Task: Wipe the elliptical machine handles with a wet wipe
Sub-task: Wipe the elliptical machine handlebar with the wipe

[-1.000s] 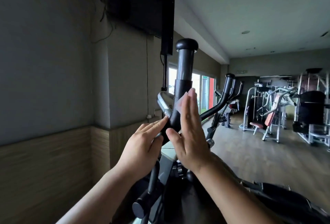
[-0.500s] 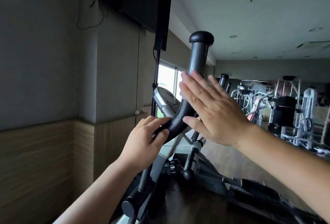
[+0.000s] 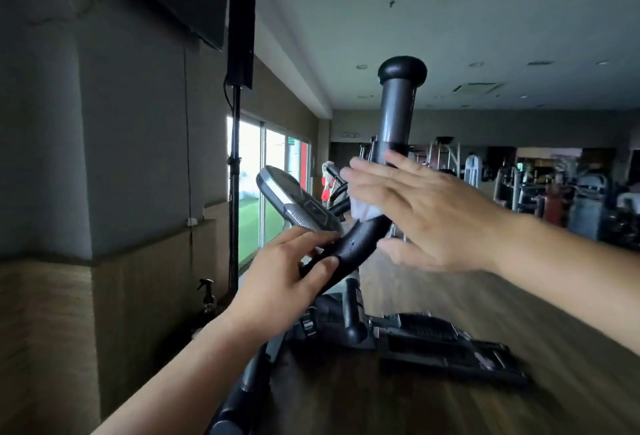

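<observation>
Dim gym, wooden floor (image 3: 540, 323) — your left hand (image 3: 277, 282) grips the black curved elliptical handle (image 3: 397, 116); your right hand (image 3: 433, 216), fingers straight, presses a white wet wipe (image 3: 363, 208) on it.

Above the right hand (image 3: 426, 213) the handle (image 3: 398, 116) rises bare to its round cap, with open air on both sides. Between the two hands, the handle's bend and the wipe (image 3: 363, 207) under the right hand's flat fingers fill the gap. Just beyond the left hand (image 3: 284, 282), which grips the lower bend, the tilted console (image 3: 294, 199) blocks the way forward. Left of that hand stand a thin pole (image 3: 234, 192) and the wall (image 3: 131, 157). Below both hands lie a short bar (image 3: 353, 310) and the pedals (image 3: 433, 334). The space to the right of the right hand is open.
</observation>
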The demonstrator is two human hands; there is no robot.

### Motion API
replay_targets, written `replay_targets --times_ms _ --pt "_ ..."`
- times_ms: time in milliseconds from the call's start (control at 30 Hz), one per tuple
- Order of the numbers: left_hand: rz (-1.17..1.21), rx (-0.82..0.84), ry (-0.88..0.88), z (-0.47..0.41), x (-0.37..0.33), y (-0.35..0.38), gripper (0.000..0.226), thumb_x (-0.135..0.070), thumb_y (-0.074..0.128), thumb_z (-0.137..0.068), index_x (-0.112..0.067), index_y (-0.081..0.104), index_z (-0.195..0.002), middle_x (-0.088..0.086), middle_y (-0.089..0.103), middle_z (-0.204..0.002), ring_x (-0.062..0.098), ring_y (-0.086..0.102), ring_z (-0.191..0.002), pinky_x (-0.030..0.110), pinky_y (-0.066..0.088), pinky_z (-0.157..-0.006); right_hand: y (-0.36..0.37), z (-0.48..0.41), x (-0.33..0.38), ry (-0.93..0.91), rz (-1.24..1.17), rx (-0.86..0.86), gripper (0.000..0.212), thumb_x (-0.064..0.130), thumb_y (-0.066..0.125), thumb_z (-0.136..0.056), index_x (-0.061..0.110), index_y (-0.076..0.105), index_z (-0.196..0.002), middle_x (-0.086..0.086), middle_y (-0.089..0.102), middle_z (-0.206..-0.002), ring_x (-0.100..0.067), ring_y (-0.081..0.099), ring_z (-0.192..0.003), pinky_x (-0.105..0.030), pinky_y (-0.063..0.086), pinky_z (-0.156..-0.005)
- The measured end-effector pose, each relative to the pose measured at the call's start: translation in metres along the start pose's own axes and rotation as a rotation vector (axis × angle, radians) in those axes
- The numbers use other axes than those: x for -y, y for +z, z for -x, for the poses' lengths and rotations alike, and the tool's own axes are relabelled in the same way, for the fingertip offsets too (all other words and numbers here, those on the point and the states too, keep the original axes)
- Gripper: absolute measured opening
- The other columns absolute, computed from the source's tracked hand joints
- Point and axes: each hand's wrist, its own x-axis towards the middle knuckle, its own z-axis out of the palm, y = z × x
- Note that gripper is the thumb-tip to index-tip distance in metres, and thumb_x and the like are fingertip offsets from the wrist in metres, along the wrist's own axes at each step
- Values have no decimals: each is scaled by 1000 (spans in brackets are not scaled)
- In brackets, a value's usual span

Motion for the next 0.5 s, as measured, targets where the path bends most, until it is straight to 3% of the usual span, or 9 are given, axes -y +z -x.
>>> replay_targets --times_ms 200,300,367,433,500 --pt "256 -231 109 0 -10 6 39 -23 54 -100 -21 62 -137 -13 64 -129 5 60 -122 31 52 -100 -12 2 2 43 70 57 58 39 62 -89 18 59 -143 -13 32 -169 -32 20 -160 -48 10 -133" --pt "478 -182 89 -2 -30 14 48 -28 48 -104 -19 49 -151 -11 62 -143 2 55 -134 33 47 -111 -18 1 3 89 107 50 61 41 63 -90 19 57 -146 -12 43 -162 -37 27 -157 -55 13 -131" --pt "651 -114 48 -4 -42 16 51 -42 40 -107 -33 37 -157 -13 55 -151 3 48 -142 38 38 -119 -15 3 6 107 98 51 66 47 58 -94 18 50 -153 -11 42 -163 -36 26 -157 -57 16 -130" --pt "694 -92 34 -8 -47 15 40 -55 33 -105 -59 42 -145 -13 49 -156 3 41 -147 41 32 -123 -15 11 5 135 46 -13 69 46 59 -96 16 45 -156 -13 36 -167 -36 24 -158 -58 18 -130" --pt "600 -44 25 -10 -51 13 34 -54 30 -107 -67 39 -138 -26 44 -156 -9 37 -145 28 27 -123 -19 20 1 193 -22 -131 70 41 61 -96 9 44 -156 -16 36 -166 -37 27 -157 -59 22 -128"
